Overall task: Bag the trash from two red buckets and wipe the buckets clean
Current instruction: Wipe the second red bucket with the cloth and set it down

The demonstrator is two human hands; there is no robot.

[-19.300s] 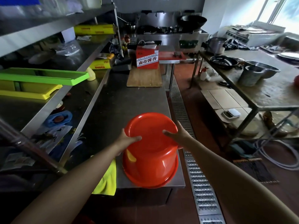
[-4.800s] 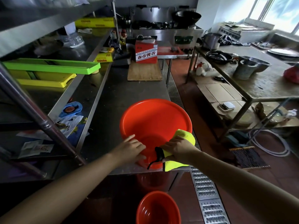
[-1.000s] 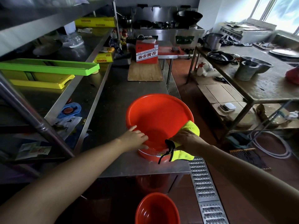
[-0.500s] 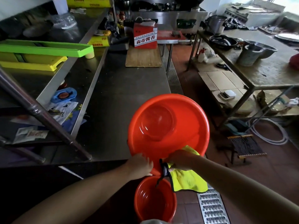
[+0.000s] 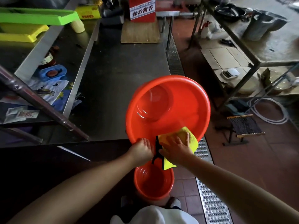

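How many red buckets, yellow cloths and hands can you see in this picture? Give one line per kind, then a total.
Red buckets: 2 (tilted bucket, floor bucket)
Yellow cloth: 1
Hands: 2 (left hand, right hand)
Total: 5

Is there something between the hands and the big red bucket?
Under the right hand, yes: the yellow cloth lies between it and the inner wall of the big red bucket. The left hand grips the rim directly.
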